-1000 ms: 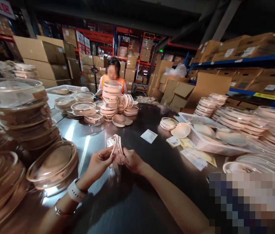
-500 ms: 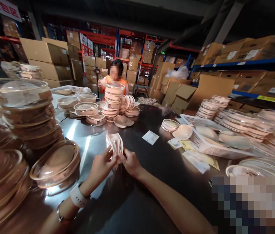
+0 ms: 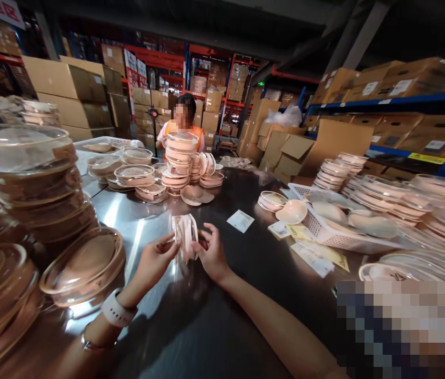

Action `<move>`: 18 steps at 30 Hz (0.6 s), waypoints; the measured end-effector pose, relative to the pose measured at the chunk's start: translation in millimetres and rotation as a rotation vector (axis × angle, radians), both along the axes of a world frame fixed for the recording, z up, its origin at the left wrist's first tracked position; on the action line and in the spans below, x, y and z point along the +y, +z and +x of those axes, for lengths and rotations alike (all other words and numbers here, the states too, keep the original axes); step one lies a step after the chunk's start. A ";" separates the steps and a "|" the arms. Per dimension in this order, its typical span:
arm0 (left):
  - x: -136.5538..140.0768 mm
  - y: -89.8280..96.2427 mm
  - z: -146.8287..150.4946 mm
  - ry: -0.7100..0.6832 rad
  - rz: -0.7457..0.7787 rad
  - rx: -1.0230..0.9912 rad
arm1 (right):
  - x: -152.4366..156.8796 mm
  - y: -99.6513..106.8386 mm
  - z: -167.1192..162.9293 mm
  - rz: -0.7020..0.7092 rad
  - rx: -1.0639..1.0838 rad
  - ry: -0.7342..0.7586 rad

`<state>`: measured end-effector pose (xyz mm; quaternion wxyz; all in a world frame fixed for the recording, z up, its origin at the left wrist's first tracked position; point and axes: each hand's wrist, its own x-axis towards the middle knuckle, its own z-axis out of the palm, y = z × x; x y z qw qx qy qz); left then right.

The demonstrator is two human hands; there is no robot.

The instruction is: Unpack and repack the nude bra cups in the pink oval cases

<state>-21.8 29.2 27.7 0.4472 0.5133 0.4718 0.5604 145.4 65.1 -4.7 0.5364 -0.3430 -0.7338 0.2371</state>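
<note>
The left hand (image 3: 155, 266) is holding a clear-lidded pink case (image 3: 186, 237) on edge, its thumb and fingers clamping the case's left side. The right hand (image 3: 214, 258) is holding its fingers apart beside the other side, with the thumb lying at the rim; whether that thumb is pressing, I cannot tell. The case is hovering over the middle of the dark, shiny surface (image 3: 214, 337), between the two hands and not resting flat.

As for progress, this case is looking like a piece in mid-handling: it is not being set down, and whether its lid is fully closed is too small to tell. Plenty of others are seeming finished: a tall stack (image 3: 29, 179) of lidded cases is standing at the left, a single lidded case (image 3: 84, 263) is lying near the left forearm, and another stack (image 3: 182, 163) is rising opposite. Loose items are remaining: a beige cup-shaped pad (image 3: 291, 212) is lying beside the white perforated basket (image 3: 317, 229), more pads are filling that basket, and a white card (image 3: 240, 220) is lying alone to the right of the hands
</note>
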 end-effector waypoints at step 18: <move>-21.7 17.8 -10.5 0.301 0.132 0.761 | 15.9 0.3 23.5 0.734 -1.068 0.060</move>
